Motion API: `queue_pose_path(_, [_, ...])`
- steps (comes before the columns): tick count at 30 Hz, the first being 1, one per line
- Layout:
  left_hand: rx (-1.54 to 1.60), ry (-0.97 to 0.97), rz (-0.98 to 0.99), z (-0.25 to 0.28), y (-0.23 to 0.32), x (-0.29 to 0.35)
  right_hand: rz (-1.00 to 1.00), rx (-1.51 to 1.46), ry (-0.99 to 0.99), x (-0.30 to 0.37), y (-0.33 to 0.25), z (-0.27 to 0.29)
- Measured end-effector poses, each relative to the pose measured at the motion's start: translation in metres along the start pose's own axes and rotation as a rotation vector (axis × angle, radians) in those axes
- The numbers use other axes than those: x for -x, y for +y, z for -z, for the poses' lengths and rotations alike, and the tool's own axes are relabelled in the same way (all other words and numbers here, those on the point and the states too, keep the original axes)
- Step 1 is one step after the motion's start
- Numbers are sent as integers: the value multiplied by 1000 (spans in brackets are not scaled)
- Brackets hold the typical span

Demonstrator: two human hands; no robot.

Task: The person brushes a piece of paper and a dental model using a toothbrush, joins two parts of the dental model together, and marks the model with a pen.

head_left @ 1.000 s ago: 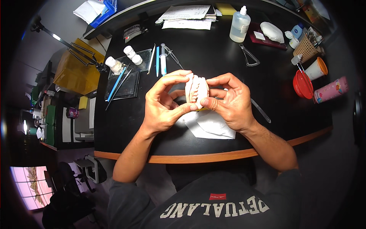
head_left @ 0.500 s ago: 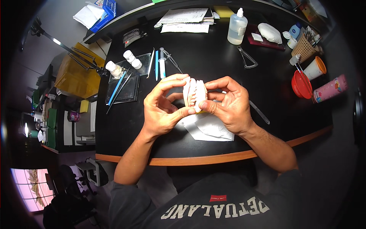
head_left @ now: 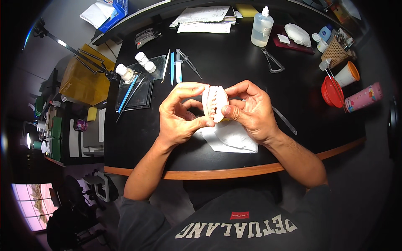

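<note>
Above the middle of the desk I hold a pale dental cast in two halves, with their rows of teeth facing each other. My left hand (head_left: 178, 115) is closed on the left half (head_left: 206, 100), thumb at its near end and fingertips at its far end. My right hand (head_left: 257, 115) grips the right half (head_left: 222, 97), its thumb pressed on the near end. The halves sit close together, with a narrow dark gap at the near teeth. A white tissue (head_left: 232, 141) lies under my hands, and a bit of something yellow shows below the right half.
Bottles, a glass slab and thin tools (head_left: 130, 94) lie left. A syringe (head_left: 179, 70) and dividers (head_left: 189, 63) lie ahead; calipers (head_left: 273, 62) and a clear bottle (head_left: 262, 28) stand farther right. A red bowl (head_left: 333, 93), pink bottle (head_left: 363, 97) and metal spatula (head_left: 285, 120) are right.
The halves of the cast have tilted slightly, and the dark gap between their near teeth shows more. My right thumb has shifted a little right and away from me. Both hands keep their grip.
</note>
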State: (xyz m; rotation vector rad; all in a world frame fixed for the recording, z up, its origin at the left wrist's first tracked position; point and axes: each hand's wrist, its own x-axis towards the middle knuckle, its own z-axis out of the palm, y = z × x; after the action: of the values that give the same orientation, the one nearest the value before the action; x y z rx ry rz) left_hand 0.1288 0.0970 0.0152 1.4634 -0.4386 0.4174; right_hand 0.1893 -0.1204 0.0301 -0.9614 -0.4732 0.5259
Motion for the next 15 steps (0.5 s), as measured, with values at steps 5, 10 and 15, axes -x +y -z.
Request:
queue_pose_path(5, [-57,14,-7,1,1,0,-32,-40,-6,0,1,0])
queue_pose_path(10, [-74,46,-20,0,-5,3,-59,-93,-1,1,6,1])
queue_pose_path(15, [-75,63,-4,-2,-7,4,-55,-83,19,0,8,2])
